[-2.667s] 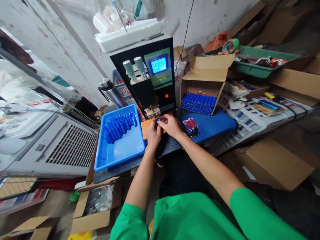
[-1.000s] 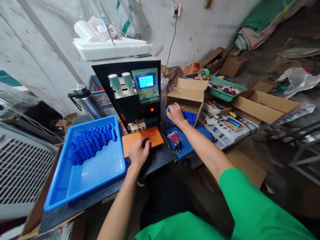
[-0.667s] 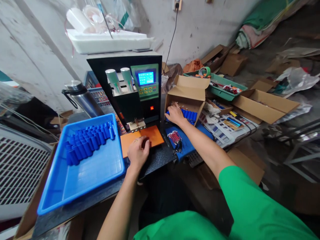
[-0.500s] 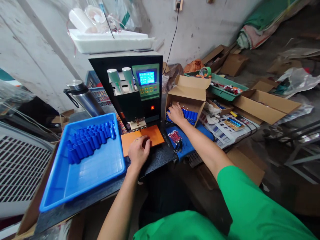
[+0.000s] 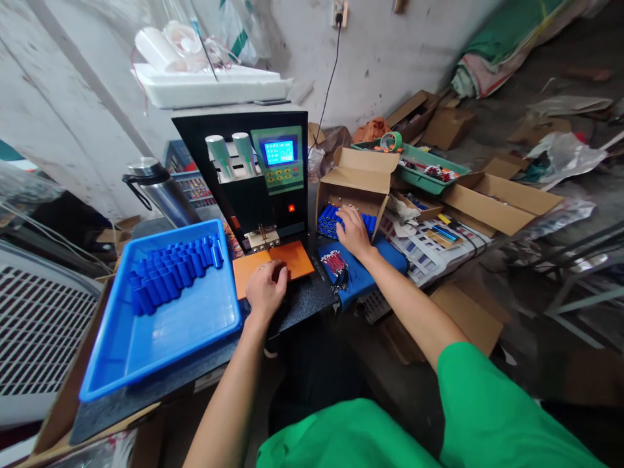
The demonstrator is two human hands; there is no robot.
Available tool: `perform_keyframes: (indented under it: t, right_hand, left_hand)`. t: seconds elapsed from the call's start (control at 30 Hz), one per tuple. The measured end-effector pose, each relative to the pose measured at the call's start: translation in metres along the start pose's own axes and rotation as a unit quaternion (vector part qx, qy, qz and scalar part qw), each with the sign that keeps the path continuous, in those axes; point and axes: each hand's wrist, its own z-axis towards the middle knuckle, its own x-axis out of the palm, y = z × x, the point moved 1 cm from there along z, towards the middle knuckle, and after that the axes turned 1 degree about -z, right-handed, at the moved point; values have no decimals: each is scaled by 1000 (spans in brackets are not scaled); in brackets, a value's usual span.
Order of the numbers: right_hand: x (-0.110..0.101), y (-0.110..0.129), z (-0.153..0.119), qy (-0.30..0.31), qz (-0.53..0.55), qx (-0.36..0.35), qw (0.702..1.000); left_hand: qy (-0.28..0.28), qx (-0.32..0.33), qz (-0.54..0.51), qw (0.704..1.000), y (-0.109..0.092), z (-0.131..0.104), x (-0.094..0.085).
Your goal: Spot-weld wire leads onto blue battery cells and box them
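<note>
Over at the carton (image 5: pixel 365 170), your right hand (image 5: pixel 355 232) partly hides the blue cells (image 5: pixel 327 220) inside, left hand (image 5: pixel 266 286) half-curled on the board (image 5: pixel 299 260); can't tell if either's gripping. Wires (image 5: pixel 335 262) between them, tray (image 5: pixel 190 328) off left.

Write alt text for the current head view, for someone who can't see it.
A person's right hand is at an open cardboard box of blue cylinders, while the left hand is at an orange board before a black machine with a lit screen. To the left, a blue tray holds more blue cylinders.
</note>
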Motion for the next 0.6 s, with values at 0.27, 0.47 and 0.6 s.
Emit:
perform_keyframes:
  t: [0.27,0.47,0.6]
  right_hand:
    - [15,-17,-57,115,163,337,920]
    - [22,-26,-61,161,192,374,893]
    - [25,-22,-55,168,115,334,921]
  left_hand:
    - [6,-7,-10,1000,-2,2,1]
    - [12,-6,-7,1000,0,2,2]
    - [13,-1,-1,1000,0,3,2]
